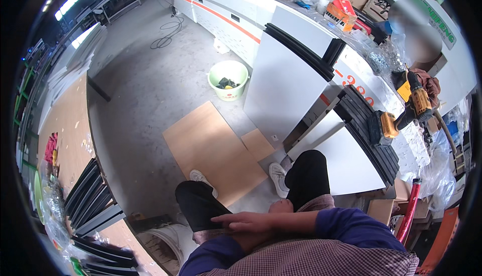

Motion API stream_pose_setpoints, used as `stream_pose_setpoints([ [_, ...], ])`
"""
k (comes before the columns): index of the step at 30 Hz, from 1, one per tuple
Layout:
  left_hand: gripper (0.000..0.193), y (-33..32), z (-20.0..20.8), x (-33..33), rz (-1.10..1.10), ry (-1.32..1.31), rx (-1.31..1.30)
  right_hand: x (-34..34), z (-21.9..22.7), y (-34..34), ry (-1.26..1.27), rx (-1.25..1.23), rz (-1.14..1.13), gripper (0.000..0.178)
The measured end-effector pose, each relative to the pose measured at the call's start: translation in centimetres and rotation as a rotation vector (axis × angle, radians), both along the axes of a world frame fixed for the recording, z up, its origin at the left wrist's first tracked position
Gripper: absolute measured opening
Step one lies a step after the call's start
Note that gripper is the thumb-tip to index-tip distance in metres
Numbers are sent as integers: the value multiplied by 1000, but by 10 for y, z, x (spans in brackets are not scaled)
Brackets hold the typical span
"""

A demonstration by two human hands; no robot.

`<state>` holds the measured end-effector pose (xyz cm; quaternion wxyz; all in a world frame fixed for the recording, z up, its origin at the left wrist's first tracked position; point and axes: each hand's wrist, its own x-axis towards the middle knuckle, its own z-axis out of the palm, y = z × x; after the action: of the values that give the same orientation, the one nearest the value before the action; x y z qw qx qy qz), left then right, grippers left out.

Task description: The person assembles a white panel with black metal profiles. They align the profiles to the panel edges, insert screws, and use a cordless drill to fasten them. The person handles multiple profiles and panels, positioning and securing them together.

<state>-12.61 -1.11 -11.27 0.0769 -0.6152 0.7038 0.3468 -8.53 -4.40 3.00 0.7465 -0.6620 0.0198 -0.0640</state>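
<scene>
On the lap, the right hand (pixel 246 222) lies flat and empty over the left hand (pixel 280 207), whose grip I cannot tell, above the board (pixel 211 150).

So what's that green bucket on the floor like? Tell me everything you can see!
The green bucket is pale green, round and looks like plastic, with a thick rolled rim and a red-and-white label on its side. It stands upright and open on the grey concrete floor, just left of a tall white panel and beyond the wooden board. Inside lie a few dark scraps and something yellow; what they are is too small to tell. No hand touches it.
</scene>
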Motion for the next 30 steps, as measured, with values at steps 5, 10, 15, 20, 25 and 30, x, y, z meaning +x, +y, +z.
stream_pose_setpoints([
  [5,19,4,16,-1,78,-7,-198,2,12,-1,53,-44,73,64],
  [10,18,7,20,2,13,-67,-197,-12,3,-9,220,-197,50,60],
  [15,25,2,34,11,-88,-36,-149,-4,-9,5,-23,-33,-92,59],
  [20,26,-1,40,10,-112,-32,-91,-3,-3,1,28,-75,-1,57],
  [25,31,-1,31,11,-67,0,-35,-15,-6,-8,169,-15,-27,53],
  [30,33,-1,34,13,-123,-28,-69,-7,-15,0,-7,-25,-63,57],
])
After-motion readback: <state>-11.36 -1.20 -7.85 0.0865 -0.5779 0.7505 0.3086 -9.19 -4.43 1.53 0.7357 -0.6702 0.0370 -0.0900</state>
